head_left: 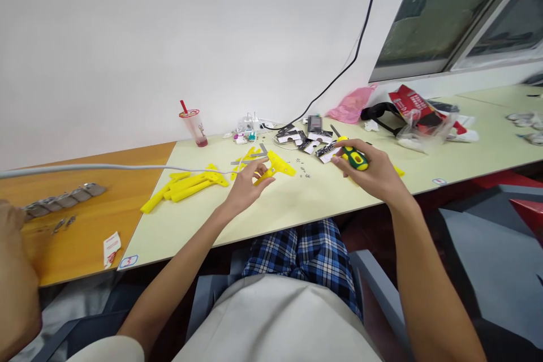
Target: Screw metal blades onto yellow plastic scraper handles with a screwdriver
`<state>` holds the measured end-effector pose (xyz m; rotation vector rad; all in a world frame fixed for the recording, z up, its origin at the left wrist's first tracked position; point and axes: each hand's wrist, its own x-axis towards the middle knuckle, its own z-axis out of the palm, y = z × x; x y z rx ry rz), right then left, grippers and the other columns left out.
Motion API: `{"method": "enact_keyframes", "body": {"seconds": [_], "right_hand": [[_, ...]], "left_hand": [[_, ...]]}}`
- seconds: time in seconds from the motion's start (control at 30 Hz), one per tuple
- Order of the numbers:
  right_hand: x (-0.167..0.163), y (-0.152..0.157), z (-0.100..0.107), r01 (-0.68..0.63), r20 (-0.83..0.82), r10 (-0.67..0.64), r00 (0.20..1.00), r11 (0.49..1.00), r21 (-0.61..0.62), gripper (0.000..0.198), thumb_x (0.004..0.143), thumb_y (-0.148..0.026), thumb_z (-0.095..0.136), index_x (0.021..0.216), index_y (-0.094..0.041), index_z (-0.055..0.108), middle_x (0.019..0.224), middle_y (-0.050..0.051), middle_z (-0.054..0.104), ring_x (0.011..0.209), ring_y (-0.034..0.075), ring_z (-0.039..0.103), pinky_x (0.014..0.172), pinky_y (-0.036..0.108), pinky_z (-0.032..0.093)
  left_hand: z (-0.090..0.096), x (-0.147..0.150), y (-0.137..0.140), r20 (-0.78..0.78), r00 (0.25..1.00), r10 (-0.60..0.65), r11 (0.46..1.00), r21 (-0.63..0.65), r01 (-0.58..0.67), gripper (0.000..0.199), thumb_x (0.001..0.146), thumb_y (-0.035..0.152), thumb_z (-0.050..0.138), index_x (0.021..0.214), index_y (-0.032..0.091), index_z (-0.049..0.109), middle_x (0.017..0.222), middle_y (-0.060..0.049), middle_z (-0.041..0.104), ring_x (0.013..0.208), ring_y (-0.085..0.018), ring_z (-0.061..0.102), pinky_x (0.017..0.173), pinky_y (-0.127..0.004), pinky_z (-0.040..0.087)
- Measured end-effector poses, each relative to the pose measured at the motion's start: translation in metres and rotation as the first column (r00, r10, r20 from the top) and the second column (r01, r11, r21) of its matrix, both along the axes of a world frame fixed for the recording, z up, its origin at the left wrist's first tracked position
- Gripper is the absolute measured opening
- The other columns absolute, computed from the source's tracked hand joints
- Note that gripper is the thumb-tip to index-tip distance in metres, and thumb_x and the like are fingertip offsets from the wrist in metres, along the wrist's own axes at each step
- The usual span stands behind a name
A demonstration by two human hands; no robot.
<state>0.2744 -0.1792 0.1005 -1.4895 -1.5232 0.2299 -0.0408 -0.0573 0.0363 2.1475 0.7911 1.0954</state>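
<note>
My left hand (pixel 249 185) pinches a yellow plastic scraper head (pixel 280 165) by its narrow end, just above the table. In my right hand (pixel 373 172) is a screwdriver (pixel 355 158) with a green and yellow handle; its shaft points up and to the left, away from me. Between the two hands lie several small screws (pixel 302 168). Behind the scraper head, thin metal blades (pixel 261 151) rest among more yellow pieces. To the left of my left hand sits a pile of yellow handles (pixel 186 185).
Black and white cards (pixel 326 151) lie behind the screws. A cup with a straw (pixel 195 127) and a power strip (pixel 250 123) stand near the wall. A white cable (pixel 106 167) crosses from the left. Another person's hand (pixel 12 220) is beside grey parts (pixel 63 201) on the orange table.
</note>
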Motion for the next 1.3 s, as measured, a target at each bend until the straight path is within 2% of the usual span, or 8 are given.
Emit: {"method": "enact_keyframes", "body": {"seconds": [0.07, 0.2, 0.27, 0.47, 0.63, 0.8, 1.1, 1.3], "right_hand": [[-0.002, 0.004, -0.003, -0.017, -0.002, 0.017, 1.000, 1.000, -0.009, 0.048, 0.096, -0.065, 0.076, 0.123, -0.026, 0.076, 0.117, 0.008, 0.076, 0.066, 0.016, 0.067, 0.063, 0.032, 0.054], [-0.006, 0.014, -0.014, -0.057, -0.016, 0.057, 0.998, 0.998, -0.004, 0.040, 0.102, -0.062, 0.069, 0.118, -0.025, 0.075, 0.120, 0.010, 0.074, 0.065, 0.015, 0.064, 0.064, 0.035, 0.054], [-0.009, 0.023, -0.023, -0.075, -0.006, 0.075, 0.997, 0.997, 0.000, 0.034, 0.104, -0.056, 0.067, 0.118, -0.025, 0.074, 0.116, 0.009, 0.074, 0.070, 0.018, 0.066, 0.072, 0.038, 0.056], [-0.028, 0.081, -0.064, -0.126, 0.166, 0.131, 0.977, 0.991, -0.039, 0.023, 0.105, -0.031, 0.058, 0.115, -0.025, 0.078, 0.115, 0.010, 0.073, 0.108, 0.027, 0.070, 0.100, 0.043, 0.054], [-0.062, 0.171, -0.085, -0.063, 0.340, 0.145, 0.929, 0.968, -0.242, 0.027, 0.101, -0.035, 0.072, 0.123, -0.021, 0.080, 0.117, 0.014, 0.072, 0.114, 0.030, 0.068, 0.100, 0.041, 0.052], [-0.103, 0.238, -0.091, -0.042, 0.427, 0.177, 0.887, 0.951, -0.306, 0.039, 0.104, -0.038, 0.071, 0.138, -0.020, 0.076, 0.133, 0.018, 0.065, 0.119, 0.030, 0.066, 0.099, 0.039, 0.053], [-0.126, 0.257, -0.115, -0.008, 0.561, 0.181, 0.808, 0.955, -0.296, 0.027, 0.109, -0.031, 0.059, 0.122, -0.023, 0.082, 0.128, 0.015, 0.063, 0.105, 0.028, 0.069, 0.090, 0.037, 0.052], [-0.119, 0.256, -0.126, -0.052, 0.498, 0.140, 0.856, 0.981, -0.187, 0.023, 0.107, -0.023, 0.058, 0.109, -0.022, 0.081, 0.124, 0.016, 0.064, 0.112, 0.032, 0.063, 0.100, 0.043, 0.049]], "left_hand": [[0.001, 0.005, 0.011, 0.236, 0.970, -0.052, 0.968, -0.228, 0.107, 0.054, 0.095, 0.043, 0.083, 0.141, 0.024, 0.065, 0.114, -0.006, 0.073, 0.109, -0.024, 0.071, 0.101, -0.045, 0.061], [-0.001, 0.006, 0.033, 0.588, 0.807, -0.054, 0.762, -0.498, 0.414, 0.050, 0.089, 0.040, 0.090, 0.130, 0.021, 0.069, 0.115, -0.011, 0.078, 0.115, -0.031, 0.075, 0.102, -0.052, 0.064], [-0.004, 0.003, 0.042, 0.629, 0.777, -0.032, 0.706, -0.536, 0.463, 0.047, 0.088, 0.035, 0.092, 0.127, 0.020, 0.069, 0.115, -0.012, 0.080, 0.115, -0.032, 0.076, 0.104, -0.055, 0.063], [-0.018, -0.009, 0.067, 0.661, 0.741, 0.116, 0.634, -0.623, 0.457, 0.040, 0.085, 0.023, 0.090, 0.118, 0.020, 0.067, 0.105, -0.009, 0.080, 0.098, -0.025, 0.078, 0.091, -0.044, 0.067], [-0.032, -0.022, 0.086, 0.663, 0.660, 0.354, 0.610, -0.699, 0.375, 0.034, 0.085, 0.021, 0.083, 0.111, 0.021, 0.061, 0.090, -0.003, 0.073, 0.074, -0.016, 0.070, 0.063, -0.026, 0.059], [-0.041, -0.033, 0.092, 0.649, 0.647, 0.399, 0.605, -0.717, 0.346, 0.039, 0.084, 0.022, 0.081, 0.116, 0.023, 0.058, 0.087, -0.001, 0.070, 0.064, -0.014, 0.064, 0.052, -0.023, 0.049], [-0.047, -0.027, 0.088, 0.671, 0.646, 0.364, 0.596, -0.701, 0.392, 0.037, 0.083, 0.026, 0.082, 0.112, 0.022, 0.059, 0.088, -0.003, 0.069, 0.064, -0.014, 0.062, 0.049, -0.023, 0.048], [-0.051, -0.026, 0.088, 0.664, 0.663, 0.345, 0.588, -0.704, 0.399, 0.032, 0.083, 0.025, 0.082, 0.108, 0.020, 0.061, 0.088, -0.003, 0.068, 0.064, -0.013, 0.061, 0.048, -0.023, 0.048]]}}
